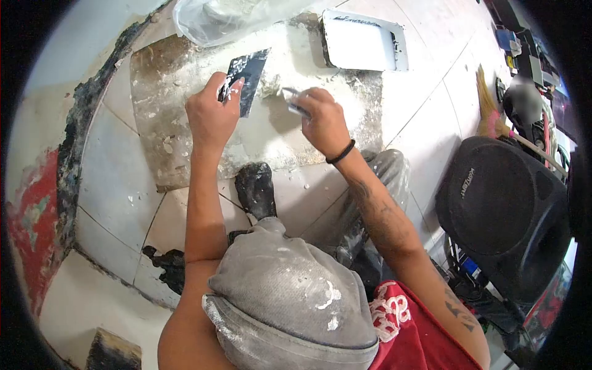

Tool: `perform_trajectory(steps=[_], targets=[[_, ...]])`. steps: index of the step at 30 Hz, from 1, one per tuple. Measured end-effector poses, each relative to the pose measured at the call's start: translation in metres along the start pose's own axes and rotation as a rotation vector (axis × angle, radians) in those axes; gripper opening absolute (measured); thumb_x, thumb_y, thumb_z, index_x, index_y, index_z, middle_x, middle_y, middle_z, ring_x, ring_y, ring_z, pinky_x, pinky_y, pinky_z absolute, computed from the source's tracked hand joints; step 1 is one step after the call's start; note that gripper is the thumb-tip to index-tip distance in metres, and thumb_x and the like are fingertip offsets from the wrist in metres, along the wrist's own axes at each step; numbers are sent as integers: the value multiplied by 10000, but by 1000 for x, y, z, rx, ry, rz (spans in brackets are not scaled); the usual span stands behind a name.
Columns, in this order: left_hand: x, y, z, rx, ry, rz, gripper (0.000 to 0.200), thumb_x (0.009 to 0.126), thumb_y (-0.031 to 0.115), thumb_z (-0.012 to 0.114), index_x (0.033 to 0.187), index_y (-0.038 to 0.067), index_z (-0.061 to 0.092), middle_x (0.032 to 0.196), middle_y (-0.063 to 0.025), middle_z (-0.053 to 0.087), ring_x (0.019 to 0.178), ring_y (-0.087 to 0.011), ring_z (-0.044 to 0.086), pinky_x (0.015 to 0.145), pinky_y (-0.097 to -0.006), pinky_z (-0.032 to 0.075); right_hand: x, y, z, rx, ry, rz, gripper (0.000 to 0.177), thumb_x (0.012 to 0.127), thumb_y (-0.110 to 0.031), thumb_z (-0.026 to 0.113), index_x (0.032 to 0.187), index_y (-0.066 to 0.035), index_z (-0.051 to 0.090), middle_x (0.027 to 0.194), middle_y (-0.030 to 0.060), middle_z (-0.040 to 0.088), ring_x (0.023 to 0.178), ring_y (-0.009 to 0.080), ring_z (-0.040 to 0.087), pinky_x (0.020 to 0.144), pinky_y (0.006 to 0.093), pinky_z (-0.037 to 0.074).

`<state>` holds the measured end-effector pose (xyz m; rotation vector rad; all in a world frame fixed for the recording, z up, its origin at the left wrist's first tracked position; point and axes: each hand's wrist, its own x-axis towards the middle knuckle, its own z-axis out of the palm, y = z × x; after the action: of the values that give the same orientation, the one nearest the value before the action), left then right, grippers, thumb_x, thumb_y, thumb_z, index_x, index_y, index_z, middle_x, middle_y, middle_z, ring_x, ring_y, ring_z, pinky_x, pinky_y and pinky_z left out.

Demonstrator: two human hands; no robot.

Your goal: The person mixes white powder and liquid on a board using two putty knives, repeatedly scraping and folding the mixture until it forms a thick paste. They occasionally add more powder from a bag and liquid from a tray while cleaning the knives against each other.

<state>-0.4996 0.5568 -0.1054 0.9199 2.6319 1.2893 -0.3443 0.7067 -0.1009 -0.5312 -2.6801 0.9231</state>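
Observation:
My left hand [209,117] is closed around a dark flat putty spreader [251,80], held upright and flecked with white paste. In my right hand [324,123] is a putty knife [296,102]; only a short greyish part of it shows past my fingers, and the rest is hidden. Both hands are above a stained board [166,98] on the floor. White putty [280,77] is smeared and heaped on that board, close to the tip of the putty knife.
A clear plastic bag with white stuff inside [228,21] and a white rectangular tub [364,43] stand at the board's far side. To the right are a black speaker [493,191] and a broom [487,105]. A partly painted wall [37,203] rises on the left.

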Motion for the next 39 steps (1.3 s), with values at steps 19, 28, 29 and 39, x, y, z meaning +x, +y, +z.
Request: perform_trajectory(steps=[19, 28, 29, 39], targets=[[1, 6, -8, -3, 38, -14, 187, 832, 203, 715, 889, 46, 630, 642, -177, 615, 557, -356, 604, 537, -402, 451, -10, 3, 42, 1, -105, 65, 299, 662, 93, 572, 885, -32, 727, 870, 162, 655, 841, 338, 639, 756, 396, 521], [-3, 9, -8, -33, 40, -64, 184, 835, 207, 712, 886, 48, 635, 640, -163, 626, 546, -346, 605, 527, -402, 450, 0, 6, 44, -42, -67, 56, 308, 658, 71, 612, 922, -37, 729, 892, 154, 661, 791, 334, 639, 734, 382, 528], [-2, 9, -7, -49, 32, -62, 182, 836, 206, 711, 885, 49, 635, 644, -163, 627, 549, -349, 605, 529, -402, 451, -5, 3, 45, -14, -128, 88, 321, 660, 62, 616, 946, -35, 724, 934, 160, 661, 820, 344, 633, 761, 398, 523], [-2, 6, -10, -18, 24, -75, 171, 848, 200, 695, 883, 48, 625, 691, -168, 647, 590, -363, 623, 547, -404, 464, 1, 13, 44, -18, -47, 55, 316, 635, 61, 636, 912, -53, 737, 872, 157, 656, 852, 329, 640, 766, 384, 529]])
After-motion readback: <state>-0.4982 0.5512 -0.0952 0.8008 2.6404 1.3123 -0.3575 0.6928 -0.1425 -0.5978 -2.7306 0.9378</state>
